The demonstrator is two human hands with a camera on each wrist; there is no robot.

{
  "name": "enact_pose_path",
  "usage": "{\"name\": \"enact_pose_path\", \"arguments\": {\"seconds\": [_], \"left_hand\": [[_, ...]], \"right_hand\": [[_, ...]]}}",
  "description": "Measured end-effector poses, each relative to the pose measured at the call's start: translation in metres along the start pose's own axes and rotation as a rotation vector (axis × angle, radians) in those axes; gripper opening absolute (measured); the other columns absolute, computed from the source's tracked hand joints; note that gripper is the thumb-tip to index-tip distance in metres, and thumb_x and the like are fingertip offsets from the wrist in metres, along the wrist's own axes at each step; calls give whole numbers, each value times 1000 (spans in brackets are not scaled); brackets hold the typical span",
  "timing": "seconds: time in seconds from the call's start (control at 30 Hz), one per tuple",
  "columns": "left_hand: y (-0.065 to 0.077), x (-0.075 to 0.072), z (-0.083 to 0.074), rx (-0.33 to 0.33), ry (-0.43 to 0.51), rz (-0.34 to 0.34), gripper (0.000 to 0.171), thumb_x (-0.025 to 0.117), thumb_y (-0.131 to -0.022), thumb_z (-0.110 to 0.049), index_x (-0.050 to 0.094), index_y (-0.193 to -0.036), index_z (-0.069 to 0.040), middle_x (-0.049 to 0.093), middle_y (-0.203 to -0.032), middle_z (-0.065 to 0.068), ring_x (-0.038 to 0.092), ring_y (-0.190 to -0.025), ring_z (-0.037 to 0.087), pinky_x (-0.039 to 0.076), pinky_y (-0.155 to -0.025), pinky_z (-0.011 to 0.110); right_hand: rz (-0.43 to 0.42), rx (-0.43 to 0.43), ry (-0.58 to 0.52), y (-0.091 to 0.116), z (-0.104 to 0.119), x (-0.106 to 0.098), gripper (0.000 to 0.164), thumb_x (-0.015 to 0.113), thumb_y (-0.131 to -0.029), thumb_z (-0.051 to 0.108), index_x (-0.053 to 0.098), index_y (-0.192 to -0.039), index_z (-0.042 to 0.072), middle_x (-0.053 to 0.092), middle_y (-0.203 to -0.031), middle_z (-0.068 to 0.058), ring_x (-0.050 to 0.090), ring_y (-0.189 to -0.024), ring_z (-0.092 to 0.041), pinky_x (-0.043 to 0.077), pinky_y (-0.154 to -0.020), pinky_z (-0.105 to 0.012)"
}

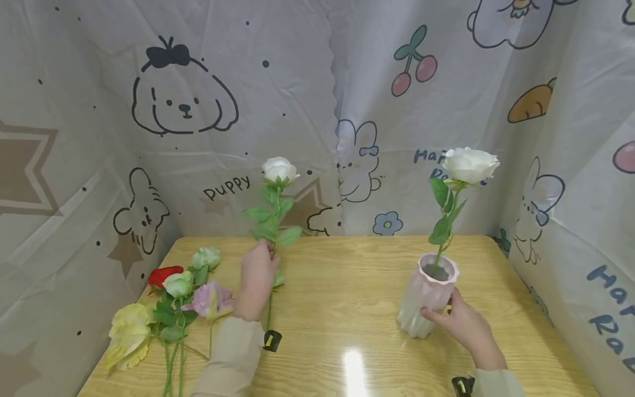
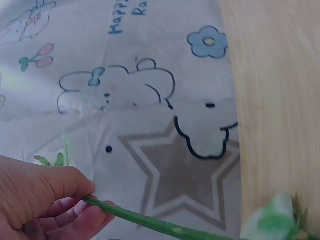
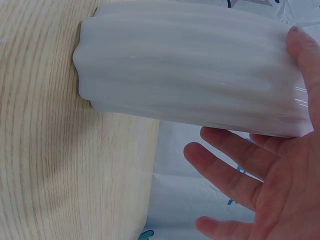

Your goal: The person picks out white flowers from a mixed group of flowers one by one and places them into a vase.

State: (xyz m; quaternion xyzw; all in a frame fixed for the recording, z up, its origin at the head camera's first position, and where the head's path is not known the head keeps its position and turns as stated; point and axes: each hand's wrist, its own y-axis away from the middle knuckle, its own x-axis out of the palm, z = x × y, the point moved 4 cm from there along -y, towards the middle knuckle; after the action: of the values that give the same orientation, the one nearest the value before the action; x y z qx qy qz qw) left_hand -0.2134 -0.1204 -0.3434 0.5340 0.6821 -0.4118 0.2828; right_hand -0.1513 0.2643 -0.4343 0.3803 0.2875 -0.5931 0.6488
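Note:
My left hand [image 1: 259, 275] pinches the green stem [image 2: 150, 221] of a white rose [image 1: 279, 170] between thumb and fingers. The rose stands upright over the table's left half, its bloom against the cloth backdrop. On the right, my right hand [image 1: 466, 325] holds a ribbed pink-and-white vase [image 1: 429, 298] from its right side. In the right wrist view, the thumb lies on one side of the vase [image 3: 190, 65] and fingers are at the other, some of them spread away from it. Another white rose [image 1: 470, 165] stands in the vase, its lower stem hidden inside.
At the table's left lie several artificial flowers: a red one [image 1: 165, 274], a yellow one [image 1: 130, 333], a lilac one [image 1: 210, 300] and pale green ones [image 1: 178, 284]. A patterned cloth [image 1: 278, 99] surrounds the wooden table [image 1: 342, 298] at the back and sides.

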Motion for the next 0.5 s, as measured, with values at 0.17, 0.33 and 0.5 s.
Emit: {"name": "enact_pose_path", "arguments": {"seconds": [0.17,0.33,0.5], "left_hand": [[-5,5,-19,26,27,-46,14,56,-82,-9,53,-91,2,65,-77,15,57,-60,18,49,-54,30],[-8,8,-40,29,56,-59,13,56,-83,-11,54,-91,-1,65,-78,13,57,-63,18,48,-54,29],[-9,12,-57,53,87,-65,12,55,-83,-11,54,-91,-1,64,-79,12,57,-64,18,48,-54,27]], "right_hand": [[-4,-6,16,0,0,0,94,48,-77,64,17,-136,-2,43,-130,-32,51,-107,-44,46,-78,-57],[-5,-2,15,0,-1,0,94,49,-76,64,17,-136,-1,44,-129,-31,51,-107,-43,45,-79,-57],[-3,6,7,-1,-1,0,95,49,-76,65,17,-136,-1,44,-129,-31,51,-107,-43,45,-79,-57]]}}
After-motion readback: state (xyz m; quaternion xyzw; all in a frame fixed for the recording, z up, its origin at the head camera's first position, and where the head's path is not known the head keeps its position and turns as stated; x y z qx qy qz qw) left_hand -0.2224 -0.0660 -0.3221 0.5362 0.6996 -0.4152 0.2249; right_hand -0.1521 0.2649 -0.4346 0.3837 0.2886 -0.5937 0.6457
